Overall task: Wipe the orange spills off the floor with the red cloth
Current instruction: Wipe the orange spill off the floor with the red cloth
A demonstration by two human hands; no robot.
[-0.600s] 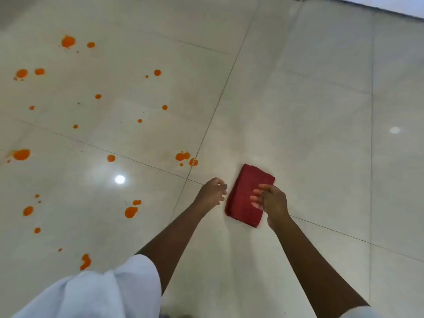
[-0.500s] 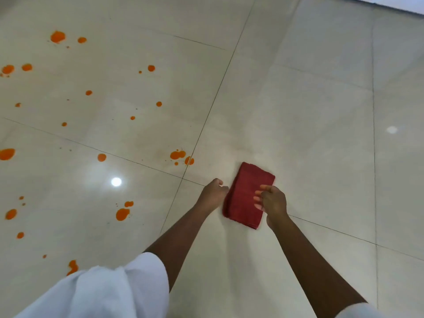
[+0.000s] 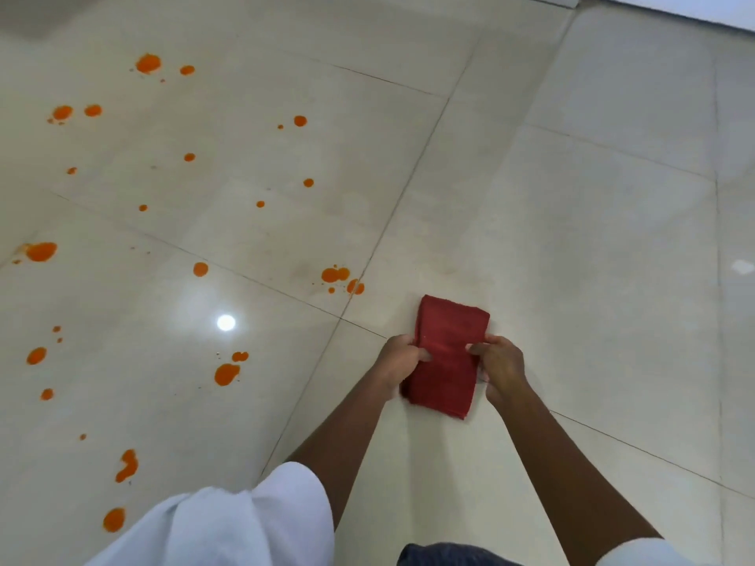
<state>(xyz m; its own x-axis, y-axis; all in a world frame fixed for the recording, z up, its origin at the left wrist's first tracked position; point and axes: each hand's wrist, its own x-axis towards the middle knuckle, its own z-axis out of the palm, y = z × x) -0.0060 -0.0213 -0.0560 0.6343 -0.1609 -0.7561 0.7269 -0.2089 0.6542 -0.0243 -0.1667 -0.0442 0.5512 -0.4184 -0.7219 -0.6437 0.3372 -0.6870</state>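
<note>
A folded red cloth (image 3: 447, 353) lies on the glossy cream floor tiles (image 3: 572, 239) in front of me. My left hand (image 3: 398, 359) pinches its left edge and my right hand (image 3: 500, 363) pinches its right edge, thumbs on top. Several orange spills dot the tiles to the left. The nearest cluster of orange spills (image 3: 341, 277) sits just up and left of the cloth at a grout line. A bigger orange blot (image 3: 226, 373) lies further left, apart from both hands.
More orange drops spread across the left tiles, from the far blot (image 3: 148, 63) to the near drop (image 3: 114, 520). A lamp's reflection (image 3: 226, 322) shines on the tile. My white sleeve (image 3: 245, 520) fills the bottom left. A pale wall base (image 3: 674, 6) runs along the top right.
Both hands have closed in on the cloth: the left hand, which was beside it, now grips its left edge, and the right hand now grips the right edge.
</note>
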